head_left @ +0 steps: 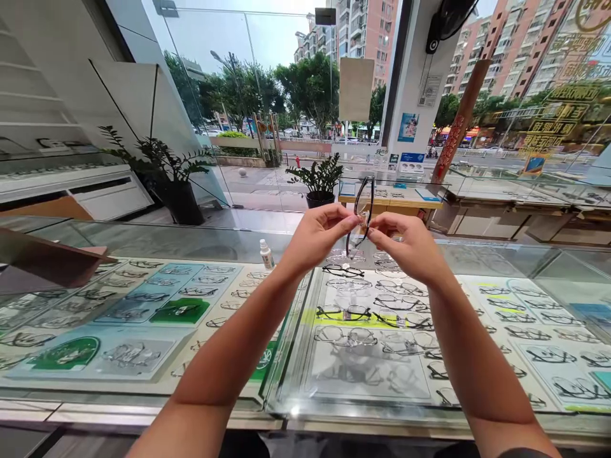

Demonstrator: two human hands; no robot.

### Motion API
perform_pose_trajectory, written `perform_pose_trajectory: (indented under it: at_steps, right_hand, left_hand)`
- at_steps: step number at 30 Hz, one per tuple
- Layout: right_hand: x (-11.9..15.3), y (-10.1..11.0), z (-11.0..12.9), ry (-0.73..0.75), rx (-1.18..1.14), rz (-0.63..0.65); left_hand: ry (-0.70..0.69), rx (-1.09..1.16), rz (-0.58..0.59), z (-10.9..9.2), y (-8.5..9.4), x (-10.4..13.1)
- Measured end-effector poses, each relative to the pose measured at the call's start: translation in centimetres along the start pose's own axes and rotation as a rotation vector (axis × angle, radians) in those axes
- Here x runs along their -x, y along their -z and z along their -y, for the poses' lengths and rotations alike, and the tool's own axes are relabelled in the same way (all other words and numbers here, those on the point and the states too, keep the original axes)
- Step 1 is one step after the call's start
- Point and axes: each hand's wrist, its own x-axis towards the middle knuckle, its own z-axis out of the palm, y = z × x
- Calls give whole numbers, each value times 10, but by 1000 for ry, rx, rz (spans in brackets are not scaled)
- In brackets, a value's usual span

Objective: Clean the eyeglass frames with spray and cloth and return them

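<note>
Both my hands hold a pair of dark-framed eyeglasses [365,198] up above the glass counter [286,375], its frame turned nearly on edge. My left hand [321,234] pinches the middle of the glasses between thumb and fingers. From the other side, my right hand [401,245] grips them near the same spot, with thumb and forefinger close together. One lens rises above my fingertips and the other part hangs below them. Small details at the pinch are too fine to make out.
Rows of eyeglasses [344,313] lie inside the counter on both sides. A small white bottle [266,254] stands on the glass left of my hands. A brown tray-like object [52,257] lies at the far left. Potted plants [319,181] stand beyond, before a glass front.
</note>
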Motion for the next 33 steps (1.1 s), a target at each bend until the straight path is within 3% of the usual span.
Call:
perform_pose_trajectory:
  at_steps: [7, 18, 26, 33]
  right_hand:
    - [0, -5, 1, -2, -161, -13]
    - [-2, -5, 1, -2, -169, -82]
    - [-2, 1, -10, -5, 76, -161]
    - [0, 10, -13, -62, 374, -286]
  left_hand:
    - [-6, -4, -104, -2, -1, -1]
    - [-24, -10, -38, -1, -1, -1]
    - [63, 100, 51, 16, 4, -6]
    - [74, -82, 43, 20, 16, -8]
